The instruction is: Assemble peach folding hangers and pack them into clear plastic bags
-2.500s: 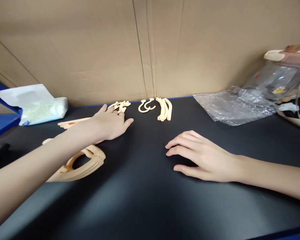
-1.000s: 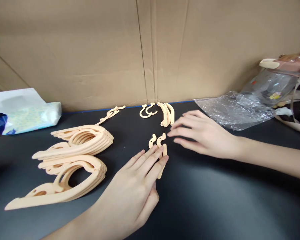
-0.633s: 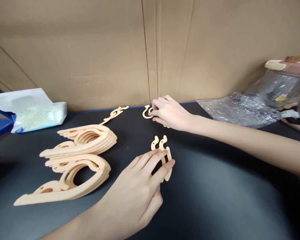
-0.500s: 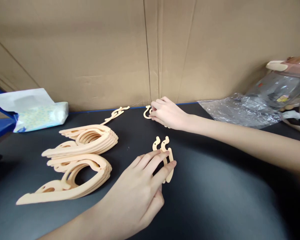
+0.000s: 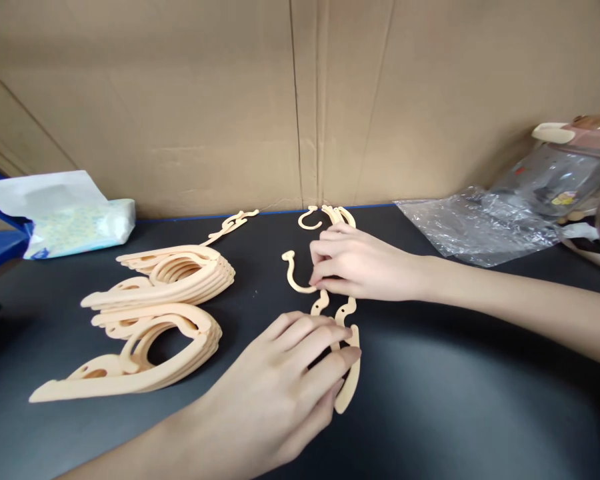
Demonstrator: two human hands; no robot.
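My left hand [image 5: 275,380] is closed around cream plastic folding-hanger arms [image 5: 349,390], whose curved, holed ends stick up past my fingers. Just beyond it, my right hand [image 5: 360,263] pinches the end of a cream hanger hook [image 5: 291,272], with the hook's knobbed end pointing away to the left. The hook sits close to the holed ends; whether they touch is hidden by my fingers. Behind my right hand lie another loose hook [image 5: 309,220] and several more cream pieces [image 5: 347,215], partly covered by the hand.
On the left, folded cream hangers lie in a rear stack [image 5: 215,277] and a front stack [image 5: 200,353]. Behind them are linked small pieces [image 5: 233,223] and a tissue pack [image 5: 85,230]. Clear plastic wrap [image 5: 450,227] and a transparent bottle [image 5: 555,180] are at right. Cardboard [image 5: 205,100] stands behind.
My right hand has come back toward my left hand, bringing a hook from the pieces at the rear. The arms in my left hand have shifted slightly nearer and are tilted more.
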